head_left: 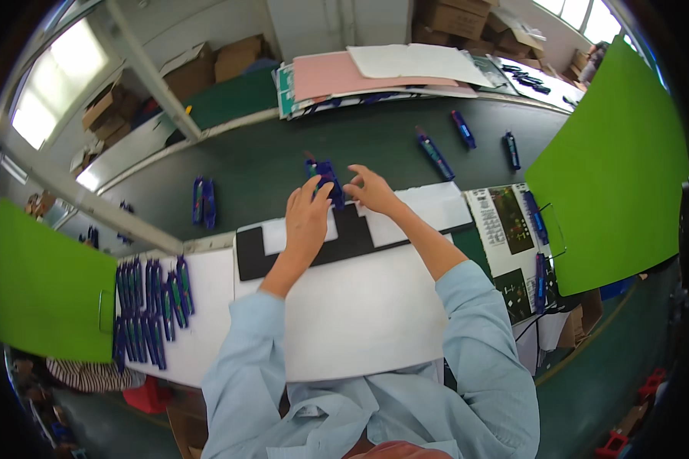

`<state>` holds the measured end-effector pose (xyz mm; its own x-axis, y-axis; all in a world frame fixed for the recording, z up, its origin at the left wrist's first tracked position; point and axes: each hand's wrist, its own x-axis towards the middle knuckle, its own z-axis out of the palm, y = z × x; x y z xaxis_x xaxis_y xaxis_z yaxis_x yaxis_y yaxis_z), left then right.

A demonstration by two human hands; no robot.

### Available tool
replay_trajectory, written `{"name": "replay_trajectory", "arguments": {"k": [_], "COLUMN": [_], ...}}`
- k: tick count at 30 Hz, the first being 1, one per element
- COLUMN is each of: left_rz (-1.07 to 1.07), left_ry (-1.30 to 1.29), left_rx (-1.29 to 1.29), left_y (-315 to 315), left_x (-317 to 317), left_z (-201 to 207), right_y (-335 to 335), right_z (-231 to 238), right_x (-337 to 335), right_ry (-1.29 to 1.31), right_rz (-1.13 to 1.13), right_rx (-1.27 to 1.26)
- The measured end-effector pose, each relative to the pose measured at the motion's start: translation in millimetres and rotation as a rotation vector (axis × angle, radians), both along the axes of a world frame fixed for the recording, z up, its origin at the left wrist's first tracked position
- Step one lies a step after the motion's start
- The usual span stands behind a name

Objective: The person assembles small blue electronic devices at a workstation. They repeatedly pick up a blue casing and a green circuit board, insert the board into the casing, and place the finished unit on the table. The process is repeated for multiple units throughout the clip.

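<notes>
Two slim blue-purple plastic pieces [329, 176] lie side by side on the dark green work surface [260, 161], just beyond the white bench. My left hand [306, 222] has its thumb and fingers closed on the near part of one piece; the fingers partly cover it. To the right of the pair is my right hand [371, 191], its fingers curved and apart with nothing between them. Under my hands, a black mat [352, 229] with white sheets [413, 218] runs along the bench's far edge.
Several similar pieces [151, 306] stand in rows at left, beside a green panel [50, 287]. Others [435, 155] lie on the dark surface. Another green panel [612, 176] rises at right. Pink and white sheets [390, 73] are stacked at the back.
</notes>
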<state>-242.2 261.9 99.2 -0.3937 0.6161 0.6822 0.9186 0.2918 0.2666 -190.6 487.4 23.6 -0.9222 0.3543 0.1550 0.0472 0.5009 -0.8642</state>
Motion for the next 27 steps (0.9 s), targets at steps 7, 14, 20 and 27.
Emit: {"name": "replay_trajectory", "arguments": {"k": [7,14,20,27], "left_rz": [-0.171,-0.355,0.405,-0.17], "left_ry": [-0.087,-0.244,-0.349,-0.526], "left_rx": [1.075,1.052,1.241,0.709], "left_y": [-54,-105,-71,-54], "left_x": [129,140,136,96], "left_z": [147,117,134,115], "right_y": [138,236,316,248], "right_z": [-19,-24,-28,-1], "right_x": [38,29,41,25], "right_ry": [-0.141,-0.276,-0.532,-0.201], "right_rz": [-0.634,-0.66,-0.907,-0.602], "right_rx": [0.907,0.832,0.626,0.574]}}
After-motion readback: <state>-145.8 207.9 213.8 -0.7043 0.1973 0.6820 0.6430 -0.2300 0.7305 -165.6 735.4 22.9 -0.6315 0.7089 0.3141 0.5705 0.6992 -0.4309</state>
